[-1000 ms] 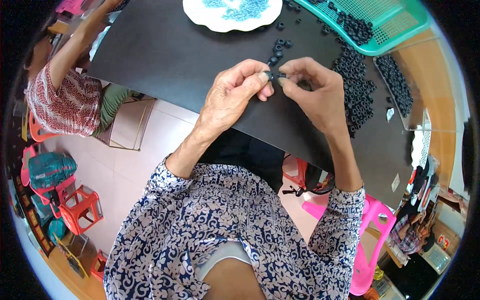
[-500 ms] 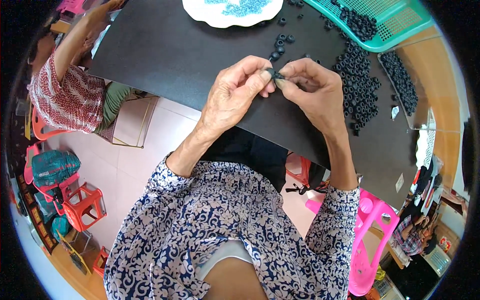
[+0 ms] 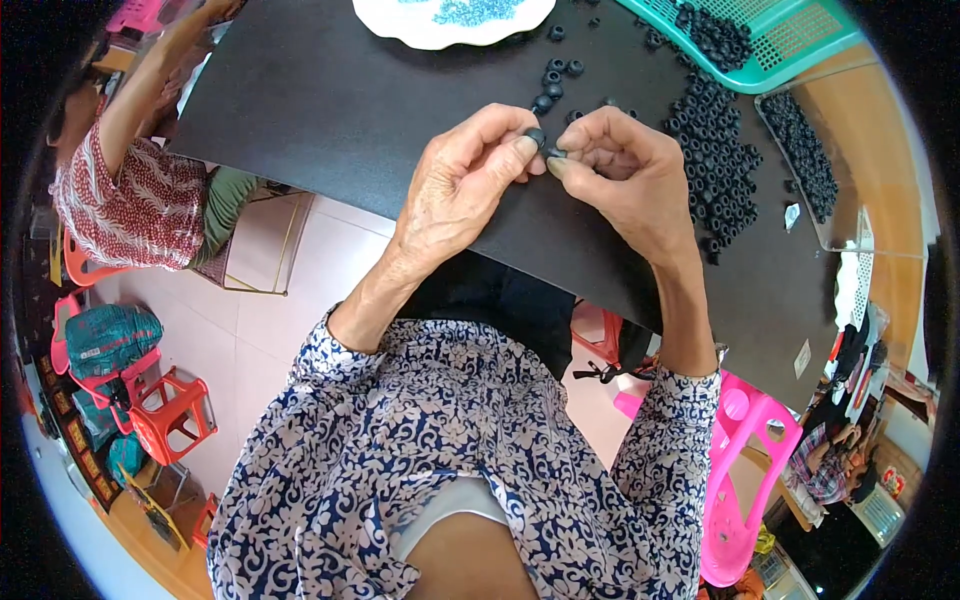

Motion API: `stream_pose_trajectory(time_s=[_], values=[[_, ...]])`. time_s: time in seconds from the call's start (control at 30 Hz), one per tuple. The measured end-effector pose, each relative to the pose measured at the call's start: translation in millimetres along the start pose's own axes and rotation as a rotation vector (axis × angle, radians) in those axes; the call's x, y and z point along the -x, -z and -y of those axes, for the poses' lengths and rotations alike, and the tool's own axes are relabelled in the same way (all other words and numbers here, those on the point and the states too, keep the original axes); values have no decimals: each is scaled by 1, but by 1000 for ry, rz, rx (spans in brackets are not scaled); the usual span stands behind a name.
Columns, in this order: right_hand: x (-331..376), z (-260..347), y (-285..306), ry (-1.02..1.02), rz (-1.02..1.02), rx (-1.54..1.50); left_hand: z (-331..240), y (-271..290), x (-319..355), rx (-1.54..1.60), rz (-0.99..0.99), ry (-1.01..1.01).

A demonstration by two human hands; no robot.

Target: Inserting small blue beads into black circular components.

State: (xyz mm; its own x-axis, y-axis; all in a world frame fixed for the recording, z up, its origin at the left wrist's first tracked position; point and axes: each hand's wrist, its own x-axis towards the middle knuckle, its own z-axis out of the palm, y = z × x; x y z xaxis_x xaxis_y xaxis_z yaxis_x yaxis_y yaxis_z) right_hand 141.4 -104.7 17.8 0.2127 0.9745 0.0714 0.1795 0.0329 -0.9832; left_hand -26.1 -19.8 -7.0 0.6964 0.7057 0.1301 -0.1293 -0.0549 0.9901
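Note:
Above the dark table, my left hand [image 3: 462, 185] pinches a small round black part [image 3: 535, 138], bead-like in shape, between thumb and fingers. My right hand [image 3: 636, 180] is close beside it, with thumb and forefinger pinched on a small dark piece [image 3: 556, 153] that is too small to name. Just beyond the fingertips lies a short trail of similar black parts [image 3: 553, 77], some showing a hole. To the right of my right hand spreads a large heap of the same parts [image 3: 715, 165].
A green plastic basket [image 3: 745, 80] holding black parts stands at the far right, near a clear tray [image 3: 800, 160] full of them. A white scalloped plate [image 3: 400, 32] carries small blue bits. Another person in a red patterned shirt [image 3: 140, 205] sits at the left.
My fingertips have drawn slightly apart. The round black part now shows more plainly in my left hand, and the small dark piece in my right is separate from it.

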Motion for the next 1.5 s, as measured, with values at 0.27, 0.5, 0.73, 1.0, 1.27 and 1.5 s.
stream_pose_trajectory(time_s=[0.27,0.5,0.73,1.0,1.27,1.5], values=[[-8,-3,16,-57,-6,-62,2,-8,-17,-76,37,-6],[-23,-7,-3,-22,-18,-151,5,13,-22,-26,65,-2],[-36,-5,-24,12,5,-112,7,38,-21,0,41,-14],[-44,-15,-34,49,18,-230,10,52,-27,187,104,41],[-44,-18,-44,34,-22,-170,16,59,-23,191,94,30],[-44,-17,-48,3,-30,-131,19,62,-20,156,90,9]])
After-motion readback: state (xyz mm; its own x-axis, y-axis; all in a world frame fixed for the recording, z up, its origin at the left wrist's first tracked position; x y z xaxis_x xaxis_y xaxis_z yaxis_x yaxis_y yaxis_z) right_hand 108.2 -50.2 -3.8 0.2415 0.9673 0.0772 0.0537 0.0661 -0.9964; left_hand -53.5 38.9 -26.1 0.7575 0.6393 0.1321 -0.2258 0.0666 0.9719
